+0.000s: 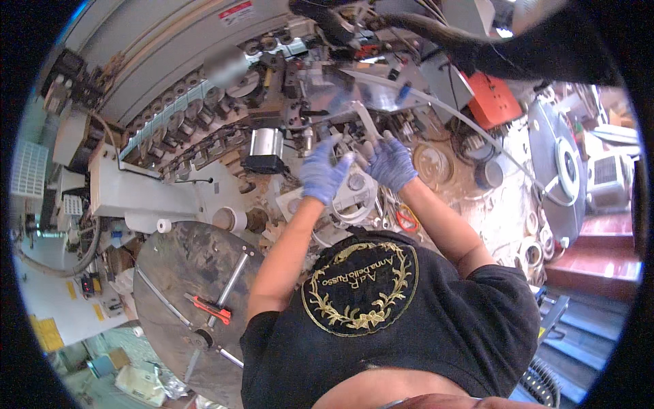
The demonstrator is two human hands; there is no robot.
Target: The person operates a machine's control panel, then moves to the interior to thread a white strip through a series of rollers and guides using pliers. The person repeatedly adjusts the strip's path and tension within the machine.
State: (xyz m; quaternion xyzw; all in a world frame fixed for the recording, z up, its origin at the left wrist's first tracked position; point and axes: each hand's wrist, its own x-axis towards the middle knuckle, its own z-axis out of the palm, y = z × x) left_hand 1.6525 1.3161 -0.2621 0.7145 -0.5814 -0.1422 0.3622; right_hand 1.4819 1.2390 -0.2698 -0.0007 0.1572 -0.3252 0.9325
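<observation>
- left hand (321,176), in a blue-grey glove: it stood over the machine parts with thumb and fingers parted; its fingertips were blurred against metal, so whether they gripped anything could not be told.
- right hand (392,163), gloved alike: its fingers and thumb were closed on the lower end of a pale bar (366,121); the gripped end was hidden by the glove.
- the pale bar lay among the machine parts, slanting up and left from the right hand; its upper end was bent or met another piece, which could not be made out.
- pale casting (357,183), with round openings: it lay below and between the hands, its left part covered by the left hand.
- silver cylinder (266,142), on a black base: it stood left of the left hand, well apart from the right.
- scissors (407,219), with orange handles: they lay below the right wrist, blades lost in clutter.
- translucent hose (458,117): it arched to the right, its upper end indistinct.
- dark disc (167,262): it lay lower left, partly hidden by the person's black shirt (449,327).
</observation>
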